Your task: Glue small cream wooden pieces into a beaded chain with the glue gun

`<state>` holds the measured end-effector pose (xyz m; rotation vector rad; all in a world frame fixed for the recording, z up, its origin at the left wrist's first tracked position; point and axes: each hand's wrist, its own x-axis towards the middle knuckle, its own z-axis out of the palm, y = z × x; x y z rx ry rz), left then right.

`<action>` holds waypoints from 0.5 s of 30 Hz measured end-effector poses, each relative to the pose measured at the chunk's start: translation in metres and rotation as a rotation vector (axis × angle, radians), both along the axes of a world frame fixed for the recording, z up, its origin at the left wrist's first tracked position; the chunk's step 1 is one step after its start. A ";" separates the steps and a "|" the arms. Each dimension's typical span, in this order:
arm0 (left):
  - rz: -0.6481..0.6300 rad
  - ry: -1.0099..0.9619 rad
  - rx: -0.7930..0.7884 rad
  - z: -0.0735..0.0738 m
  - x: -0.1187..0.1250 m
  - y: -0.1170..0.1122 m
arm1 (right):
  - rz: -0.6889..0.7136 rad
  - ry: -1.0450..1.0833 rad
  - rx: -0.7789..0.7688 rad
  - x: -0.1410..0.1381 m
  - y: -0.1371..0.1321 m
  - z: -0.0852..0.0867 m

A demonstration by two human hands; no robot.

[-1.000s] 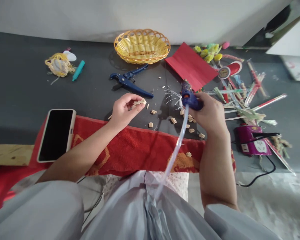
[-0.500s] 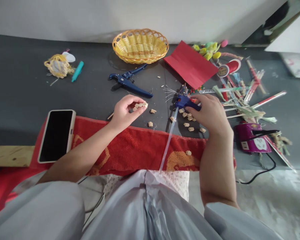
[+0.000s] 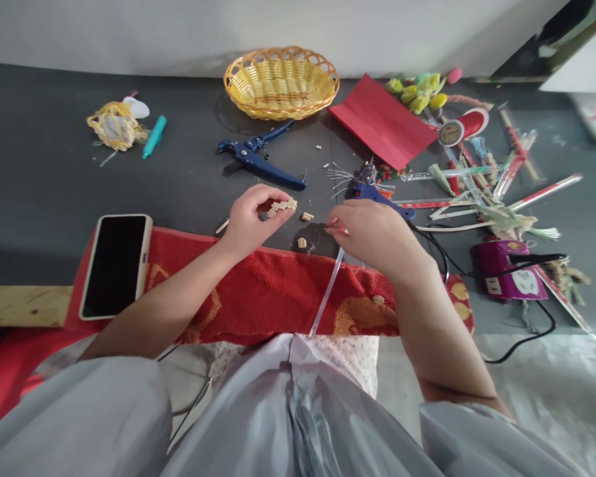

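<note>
My left hand (image 3: 252, 217) pinches a strip of small pale wooden pieces (image 3: 282, 207) joined side by side, held just above the table. To the right, my right hand (image 3: 372, 232) hovers with its fingertips drawn together, and whatever lies between them is hidden. Behind it rests a blue glue gun (image 3: 370, 192), partly covered by that hand. Its long clear glue stick (image 3: 326, 291) reaches back over the red towel (image 3: 263, 285). Two small bundled wooden pieces (image 3: 302, 243) sit between my hands, and another wooden piece (image 3: 378, 300) lies on the towel.
A yellow wicker basket (image 3: 281, 52) and a blue cutter (image 3: 263, 165) stand beyond my hands. Red paper (image 3: 385, 122), a thread spool (image 3: 464, 127) and wrapped sticks crowd the right. A purple power block (image 3: 509, 268) trails a black cord. Left lies a phone (image 3: 115, 265).
My right hand has let go of the glue gun's handle and moved left and toward me, fingers closing over the loose wooden pieces. My left hand stays nearly still with its strip.
</note>
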<state>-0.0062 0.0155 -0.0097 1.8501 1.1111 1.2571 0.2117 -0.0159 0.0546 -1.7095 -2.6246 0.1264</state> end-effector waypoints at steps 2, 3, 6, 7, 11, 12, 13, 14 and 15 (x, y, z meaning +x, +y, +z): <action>-0.009 0.024 0.012 0.003 0.000 -0.001 | 0.023 -0.009 -0.005 -0.011 0.003 -0.002; -0.015 0.039 0.020 0.004 0.000 -0.001 | 0.026 0.005 -0.002 -0.016 0.005 -0.005; -0.037 0.090 0.053 0.008 0.000 -0.003 | -0.003 0.044 -0.003 -0.023 0.011 -0.015; -0.043 0.099 0.069 0.008 0.000 -0.004 | -0.010 0.054 -0.010 -0.024 0.012 -0.018; -0.041 0.130 0.102 0.008 0.001 -0.005 | -0.024 0.088 -0.029 -0.026 0.015 -0.028; -0.040 0.138 0.098 0.008 0.001 -0.004 | -0.026 0.097 -0.027 -0.025 0.015 -0.030; -0.040 0.144 0.092 0.008 0.001 -0.004 | -0.027 0.109 -0.020 -0.025 0.016 -0.031; -0.041 0.147 0.082 0.008 0.001 -0.004 | -0.027 0.125 -0.012 -0.024 0.016 -0.031; -0.041 0.147 0.072 0.008 0.001 -0.004 | -0.027 0.151 -0.004 -0.023 0.016 -0.032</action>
